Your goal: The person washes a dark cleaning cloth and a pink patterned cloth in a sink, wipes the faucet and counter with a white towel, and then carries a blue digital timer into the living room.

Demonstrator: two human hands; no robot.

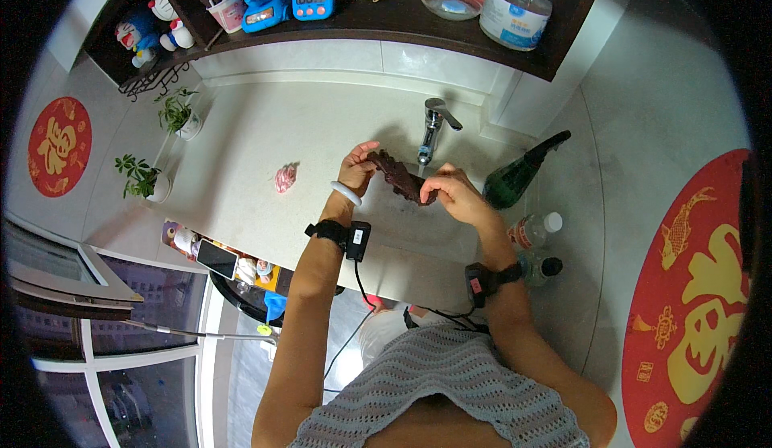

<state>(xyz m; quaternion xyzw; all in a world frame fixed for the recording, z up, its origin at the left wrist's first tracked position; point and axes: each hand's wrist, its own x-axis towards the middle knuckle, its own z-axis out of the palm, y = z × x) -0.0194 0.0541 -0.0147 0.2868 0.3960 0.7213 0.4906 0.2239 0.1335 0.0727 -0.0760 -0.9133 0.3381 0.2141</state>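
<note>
A dark brown, ragged-edged piece of wet-looking cloth or similar soft material (398, 178) is stretched between my hands over the sink basin (416, 225). My left hand (359, 165), with a white bangle at the wrist, pinches its upper left end. The fingers of my right hand (453, 191) are closed on its lower right end. Just behind it stands a chrome faucet (429, 131), with water seeming to run from its spout. A small pink and white bunched item (286, 178) lies on the counter left of my left hand.
Right of the basin stand a green glass bottle (509, 179) and plastic bottles (531, 231). Two potted plants (154, 187) line the counter's left edge. Above the counter, a dark shelf (374, 29) holds a blue timer (313, 1) and a pump bottle (515, 10). A phone (218, 259) lies at lower left.
</note>
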